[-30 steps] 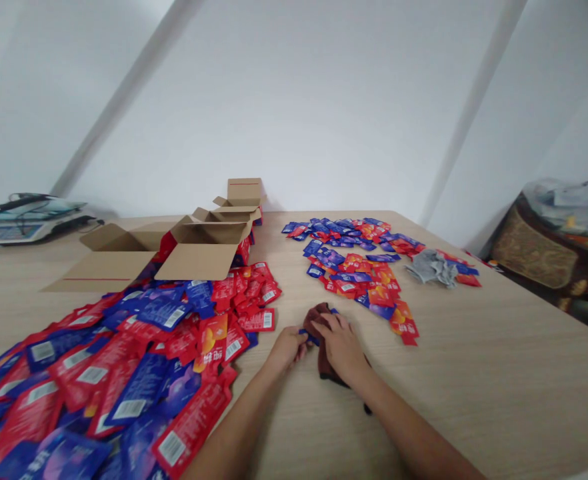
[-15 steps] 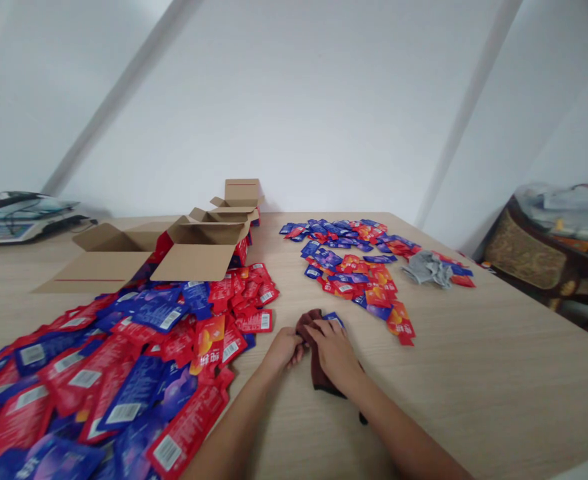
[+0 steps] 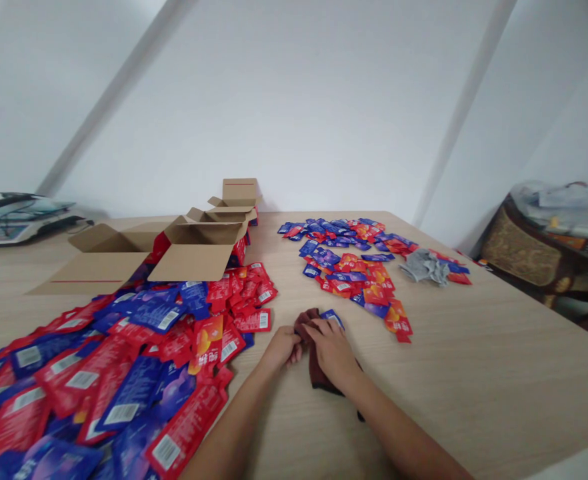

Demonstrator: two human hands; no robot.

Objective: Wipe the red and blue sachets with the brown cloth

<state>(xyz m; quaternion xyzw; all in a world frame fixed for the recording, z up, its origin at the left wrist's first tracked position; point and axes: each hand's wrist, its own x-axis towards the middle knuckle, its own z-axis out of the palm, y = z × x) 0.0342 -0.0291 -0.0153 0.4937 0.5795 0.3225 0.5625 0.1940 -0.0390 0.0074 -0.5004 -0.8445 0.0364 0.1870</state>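
My left hand (image 3: 282, 349) is closed on the near-left edge of a dark brown cloth (image 3: 320, 375) with black trim. Across the top of the same cloth lies my right hand (image 3: 332, 353), its fingers bent down onto it. A blue sachet (image 3: 333, 318) sticks out beyond the right fingers. Most of that sachet is hidden by the hand and cloth. To the left of my hands spreads a big heap of red and blue sachets (image 3: 124, 373), many with barcodes facing up.
Open cardboard boxes (image 3: 191, 261) stand in a row behind the heap. More sachets (image 3: 347, 267) are scattered farther back, beside a crumpled grey cloth (image 3: 425, 267). A flat device (image 3: 17, 230) with papers sits at the far left; a patterned chair (image 3: 521, 250) is beyond the table's right edge.
The view has shifted very slightly. Both hands keep almost the same place on the brown cloth, and the sachets and boxes are unmoved.
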